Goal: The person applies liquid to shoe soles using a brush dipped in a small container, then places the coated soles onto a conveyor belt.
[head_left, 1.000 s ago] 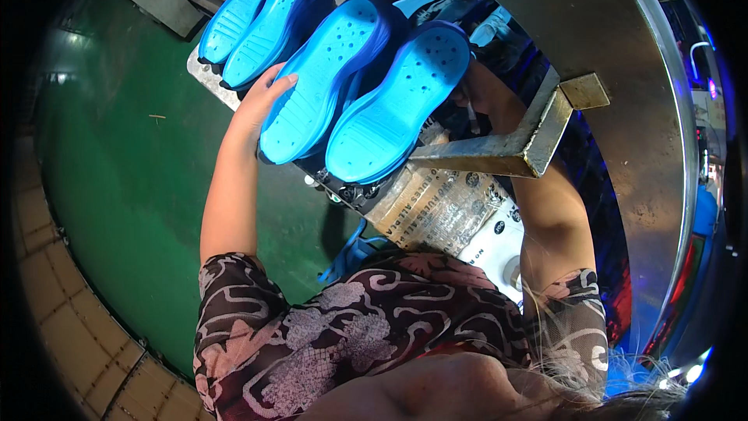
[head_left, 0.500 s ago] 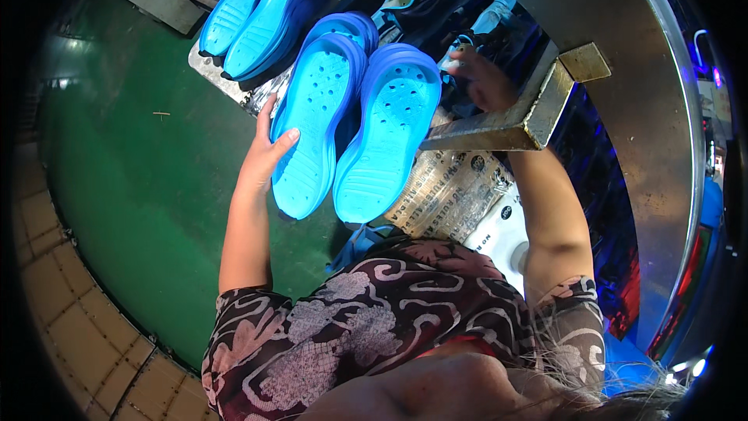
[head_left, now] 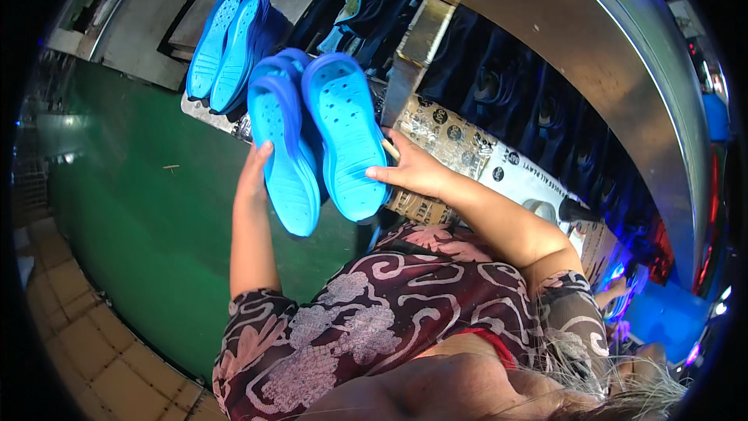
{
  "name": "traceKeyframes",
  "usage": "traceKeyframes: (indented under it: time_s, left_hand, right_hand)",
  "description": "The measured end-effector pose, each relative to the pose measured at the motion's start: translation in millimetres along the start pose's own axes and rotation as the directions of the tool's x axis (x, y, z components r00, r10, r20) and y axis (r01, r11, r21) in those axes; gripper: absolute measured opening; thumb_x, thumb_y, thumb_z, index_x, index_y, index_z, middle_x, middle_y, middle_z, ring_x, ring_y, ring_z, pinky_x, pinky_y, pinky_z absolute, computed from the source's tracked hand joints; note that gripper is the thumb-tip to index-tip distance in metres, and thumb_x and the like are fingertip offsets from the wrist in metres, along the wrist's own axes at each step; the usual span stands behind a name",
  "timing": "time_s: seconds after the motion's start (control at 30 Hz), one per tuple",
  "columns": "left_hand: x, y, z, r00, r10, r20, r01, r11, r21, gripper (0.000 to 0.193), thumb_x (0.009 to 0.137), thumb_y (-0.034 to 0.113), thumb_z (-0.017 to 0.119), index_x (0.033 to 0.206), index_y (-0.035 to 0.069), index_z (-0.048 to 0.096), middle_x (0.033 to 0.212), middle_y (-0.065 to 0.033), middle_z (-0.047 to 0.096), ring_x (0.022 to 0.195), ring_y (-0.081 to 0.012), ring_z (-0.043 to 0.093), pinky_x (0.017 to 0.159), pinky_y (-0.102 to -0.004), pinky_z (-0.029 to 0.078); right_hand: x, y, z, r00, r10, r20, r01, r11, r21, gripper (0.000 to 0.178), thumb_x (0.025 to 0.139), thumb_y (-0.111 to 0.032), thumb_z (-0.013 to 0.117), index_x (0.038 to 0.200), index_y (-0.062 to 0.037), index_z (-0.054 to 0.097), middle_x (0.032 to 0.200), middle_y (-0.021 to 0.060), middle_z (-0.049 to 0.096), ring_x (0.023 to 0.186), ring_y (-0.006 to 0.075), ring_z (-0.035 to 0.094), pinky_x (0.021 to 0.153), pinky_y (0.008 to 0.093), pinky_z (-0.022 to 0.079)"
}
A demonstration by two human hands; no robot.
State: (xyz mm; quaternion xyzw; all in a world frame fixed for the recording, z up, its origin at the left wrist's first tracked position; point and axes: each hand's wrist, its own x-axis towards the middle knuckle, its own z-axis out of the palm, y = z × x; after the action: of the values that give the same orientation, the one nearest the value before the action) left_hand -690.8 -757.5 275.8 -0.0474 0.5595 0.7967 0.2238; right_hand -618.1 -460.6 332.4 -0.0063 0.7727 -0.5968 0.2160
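Observation:
Two stacks of bright blue shoe soles with small holes in their front halves stand side by side before me. My left hand (head_left: 254, 171) grips the outer edge of the left stack of soles (head_left: 290, 179), its thumb on the rim. My right hand (head_left: 413, 168) holds the outer edge of the right stack of soles (head_left: 351, 144), thumb laid on the top sole's heel part. The other fingers of both hands are partly hidden behind the soles. Beyond them another pair of blue sole stacks (head_left: 238, 51) stands on a pale board.
A metal bracket (head_left: 421, 39) juts out right of the soles, below a broad metal edge (head_left: 538, 0). Dark shoes (head_left: 366, 4) lie behind it. Printed cardboard (head_left: 444, 132) and a white box (head_left: 518, 171) sit by my right arm. Green floor (head_left: 140, 187) spreads on the left.
My right hand has come from under the metal bracket to the right stack of soles and taken hold of it. The near soles appear shifted left, with the whole view turned.

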Motion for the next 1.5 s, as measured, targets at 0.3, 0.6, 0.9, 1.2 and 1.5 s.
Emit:
traceKeyframes:
  time_s: [0.3, 0.6, 0.9, 1.2, 1.5]
  left_hand:
    - [-110, -89, 88, 0.929, 0.175, -0.326, -0.181, 0.983, 0.013, 0.068, 0.083, 0.032, 0.059, 0.133, 0.003, 0.023, 0.124, -0.0142, 0.041, 0.111, -0.0247, 0.043, 0.096, -0.0364, 0.035]
    - [-146, -108, 146, 0.979, 0.135, -0.153, -0.108, 0.979, 0.17, 0.07, 0.08, 0.029, 0.064, 0.133, 0.002, 0.026, 0.12, -0.0142, 0.045, 0.109, -0.0229, 0.046, 0.094, -0.035, 0.036]
    - [-129, -123, 172, 0.995, 0.097, -0.011, -0.091, 0.96, 0.265, 0.076, 0.08, 0.032, 0.065, 0.132, 0.001, 0.019, 0.121, -0.0184, 0.043, 0.108, -0.0235, 0.047, 0.091, -0.0339, 0.039]
    - [-129, -137, 188, 0.997, 0.075, 0.011, -0.075, 0.939, 0.336, 0.064, 0.083, 0.038, 0.06, 0.126, -0.001, 0.034, 0.109, -0.0157, 0.053, 0.099, -0.0199, 0.052, 0.086, -0.0309, 0.041]
    - [-15, -88, 196, 0.967, 0.249, -0.046, -0.204, 0.874, 0.441, 0.057, 0.076, 0.038, 0.069, 0.108, -0.006, 0.052, 0.095, -0.0124, 0.06, 0.083, -0.0157, 0.057, 0.073, -0.0275, 0.046]
  right_hand:
    - [-40, 23, -27, 0.99, 0.113, 0.088, -0.088, 0.963, -0.254, 0.11, 0.058, -0.065, 0.068, 0.133, 0.0043, 0.026, 0.126, 0.0277, 0.043, 0.116, 0.0364, 0.045, 0.098, 0.0354, 0.035]
    - [-115, 56, -60, 0.917, 0.257, 0.305, -0.274, 0.962, 0.014, 0.083, 0.07, -0.049, 0.069, 0.128, 0.0019, 0.039, 0.122, 0.0169, 0.05, 0.112, 0.0244, 0.047, 0.098, 0.0331, 0.035]
    - [-160, 71, -82, 0.958, 0.285, 0.028, -0.281, 0.954, -0.108, 0.072, 0.07, -0.038, 0.072, 0.125, -0.0014, 0.043, 0.109, 0.0107, 0.058, 0.096, 0.0174, 0.052, 0.081, 0.0277, 0.042]
    - [-166, 114, -98, 0.985, 0.173, 0.004, -0.171, 0.98, -0.099, 0.071, 0.067, -0.044, 0.072, 0.12, -0.0041, 0.048, 0.089, 0.0069, 0.06, 0.058, 0.0106, 0.049, 0.046, 0.0239, 0.037]
    - [-145, 108, -92, 0.948, 0.135, -0.288, -0.162, 0.984, -0.073, 0.074, 0.065, -0.042, 0.075, 0.12, -0.0001, 0.049, 0.106, 0.0162, 0.06, 0.098, 0.0233, 0.057, 0.083, 0.032, 0.045]
